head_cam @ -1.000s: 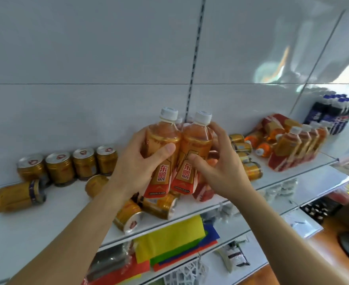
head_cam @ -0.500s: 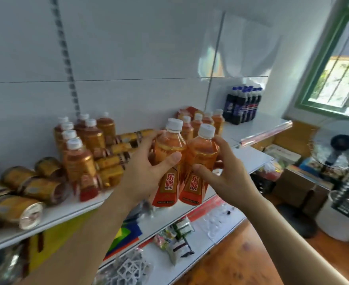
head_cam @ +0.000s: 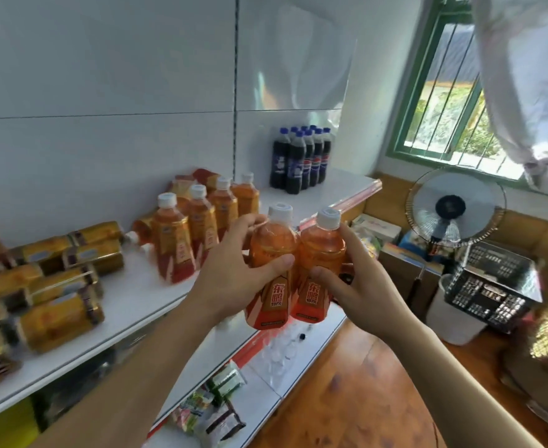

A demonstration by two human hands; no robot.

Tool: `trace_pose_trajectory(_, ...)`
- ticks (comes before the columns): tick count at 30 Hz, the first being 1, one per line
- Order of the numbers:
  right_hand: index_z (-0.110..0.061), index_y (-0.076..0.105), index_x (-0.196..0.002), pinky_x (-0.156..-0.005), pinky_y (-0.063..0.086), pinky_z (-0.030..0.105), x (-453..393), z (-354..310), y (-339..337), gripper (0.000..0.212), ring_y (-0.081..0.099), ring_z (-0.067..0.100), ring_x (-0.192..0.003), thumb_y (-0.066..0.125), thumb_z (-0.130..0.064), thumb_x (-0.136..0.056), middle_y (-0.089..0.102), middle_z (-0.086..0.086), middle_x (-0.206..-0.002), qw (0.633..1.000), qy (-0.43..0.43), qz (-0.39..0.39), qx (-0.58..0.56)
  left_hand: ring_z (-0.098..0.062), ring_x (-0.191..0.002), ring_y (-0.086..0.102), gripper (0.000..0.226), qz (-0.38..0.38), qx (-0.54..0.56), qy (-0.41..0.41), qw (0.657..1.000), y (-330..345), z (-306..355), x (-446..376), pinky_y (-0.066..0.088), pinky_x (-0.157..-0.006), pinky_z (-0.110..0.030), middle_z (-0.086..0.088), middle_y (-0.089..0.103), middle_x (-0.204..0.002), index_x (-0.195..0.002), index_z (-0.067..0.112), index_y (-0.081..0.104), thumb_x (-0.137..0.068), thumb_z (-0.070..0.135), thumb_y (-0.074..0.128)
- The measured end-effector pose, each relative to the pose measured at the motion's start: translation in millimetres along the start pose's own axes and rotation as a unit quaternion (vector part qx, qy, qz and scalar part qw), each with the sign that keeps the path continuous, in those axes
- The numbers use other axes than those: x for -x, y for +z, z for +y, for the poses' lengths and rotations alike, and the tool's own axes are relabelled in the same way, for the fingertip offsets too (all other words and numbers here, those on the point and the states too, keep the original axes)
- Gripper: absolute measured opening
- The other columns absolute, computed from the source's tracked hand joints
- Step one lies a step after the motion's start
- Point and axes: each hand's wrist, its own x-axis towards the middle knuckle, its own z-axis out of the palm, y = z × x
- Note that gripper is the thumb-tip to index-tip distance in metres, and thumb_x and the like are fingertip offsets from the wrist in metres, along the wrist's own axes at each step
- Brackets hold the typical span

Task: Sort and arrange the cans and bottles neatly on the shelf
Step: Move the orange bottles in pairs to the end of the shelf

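Two orange drink bottles with white caps are held upright side by side in front of the white shelf (head_cam: 130, 305). My left hand (head_cam: 234, 276) is shut on the left bottle (head_cam: 271, 253), and my right hand (head_cam: 360, 282) grips the right bottle (head_cam: 322, 250). They hang just off the shelf's front edge. Behind them a row of like orange bottles (head_cam: 198, 227) stands on the shelf. Gold cans (head_cam: 59, 321) lie on their sides at the left. Dark cola bottles (head_cam: 301, 160) stand grouped at the far right end.
A lower shelf (head_cam: 266, 392) holds snack packets and clear items. To the right are a standing fan (head_cam: 453, 208), a dark crate (head_cam: 492, 286), boxes and a green-framed window (head_cam: 444, 92). Wooden floor lies below.
Both hands have carried the two bottles rightward along the shelf, from in front of the gold cans to beside the standing orange bottles. The view has turned right with them.
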Motion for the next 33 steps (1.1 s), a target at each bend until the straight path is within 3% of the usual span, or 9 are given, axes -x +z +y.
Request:
trace_pose_trajectory(3,-0.05,0.028,-0.159,-0.102,0.059,0.051,-41,29,-14,0.07,0.068,0.01,-0.122,0.069,-0.045,-0.102,0.067,-0.017,-0.137,1.0,0.006,-0.004,0.008,-0.007,-0.121,0.06,0.07,0.004,-0.017,0.025,1.0,18,-7,-51,0.047,-0.087,-0.016,0.023,0.059,-0.132,-0.138,0.052,0.042,-0.081,0.059,0.081)
trace_pose_trajectory(6,-0.049,0.027,-0.16,-0.104,0.057,0.051,-81,53,-25,0.07,0.066,0.008,-0.125,0.068,-0.04,-0.104,0.065,-0.017,-0.14,0.999,-0.003,-0.013,0.031,-0.012,-0.126,0.06,0.077,-0.004,-0.057,0.045,0.997,31,-13,-96,0.055,-0.104,-0.041,0.018,0.056,-0.142,-0.142,0.056,0.035,-0.081,0.063,0.081)
trace_pose_trajectory(8,-0.047,0.027,-0.16,-0.105,0.057,0.052,-108,67,-30,0.071,0.066,0.008,-0.124,0.069,-0.035,-0.104,0.065,-0.018,-0.139,0.999,-0.011,-0.017,0.043,-0.013,-0.127,0.06,0.084,-0.007,-0.072,0.054,0.996,37,-17,-123,0.055,-0.106,-0.047,0.015,0.057,-0.146,-0.147,0.056,0.032,-0.08,0.06,0.083)
trace_pose_trajectory(14,-0.054,0.016,-0.161,-0.111,0.051,0.056,-187,113,-33,0.083,0.062,0.014,-0.13,0.07,-0.028,-0.103,0.062,-0.015,-0.144,0.997,-0.034,-0.052,0.05,-0.02,-0.13,0.062,0.095,-0.031,-0.17,0.066,0.983,44,-24,-193,0.054,-0.107,-0.052,0.01,0.054,-0.153,-0.156,0.055,0.023,-0.082,0.055,0.083)
trace_pose_trajectory(18,-0.061,-0.005,-0.161,-0.111,0.05,0.061,-241,146,-27,0.101,0.062,0.019,-0.133,0.069,-0.021,-0.104,0.059,-0.007,-0.152,0.994,-0.053,-0.088,0.026,-0.014,-0.12,0.065,0.087,-0.02,-0.251,0.05,0.967,51,-32,-233,0.058,-0.1,-0.044,0.012,0.061,-0.142,-0.151,0.048,0.032,-0.082,0.055,0.084)
trace_pose_trajectory(21,-0.064,-0.008,-0.159,-0.107,0.054,0.059,-282,171,-25,0.103,0.064,0.018,-0.129,0.068,-0.021,-0.104,0.063,-0.005,-0.146,0.989,-0.078,-0.125,0.013,-0.013,-0.11,0.067,0.083,0.001,-0.307,0.016,0.952,59,-34,-261,0.06,-0.093,-0.039,0.013,0.065,-0.131,-0.144,0.047,0.033,-0.08,0.055,0.085)
trace_pose_trajectory(28,-0.058,0.006,-0.162,-0.115,0.047,0.059,-359,221,-1,0.097,0.054,0.017,-0.142,0.071,-0.02,-0.102,0.055,-0.011,-0.153,0.967,-0.114,-0.221,-0.064,-0.021,-0.105,0.062,0.083,0.054,-0.421,-0.07,0.903,75,-38,-301,0.054,-0.089,-0.04,0.004,0.065,-0.117,-0.139,0.039,0.036,-0.076,0.059,0.086)
trace_pose_trajectory(31,-0.052,0.021,-0.161,-0.113,0.049,0.054,-377,233,18,0.086,0.058,0.013,-0.135,0.073,-0.02,-0.099,0.06,-0.019,-0.143,0.955,-0.137,-0.253,-0.072,-0.022,-0.11,0.053,0.082,0.052,-0.486,-0.109,0.866,77,-41,-307,0.041,-0.103,-0.041,0.005,0.056,-0.107,-0.142,0.031,0.039,-0.079,0.061,0.083)
trace_pose_trajectory(33,-0.049,0.027,-0.16,-0.112,0.05,0.052,-385,239,30,0.083,0.061,0.011,-0.129,0.074,-0.02,-0.098,0.063,-0.019,-0.137,0.949,-0.141,-0.269,-0.082,-0.024,-0.118,0.054,0.083,0.039,-0.524,-0.121,0.842,76,-43,-312,0.033,-0.112,-0.041,0.004,0.062,-0.114,-0.144,0.026,0.04,-0.08,0.063,0.08)
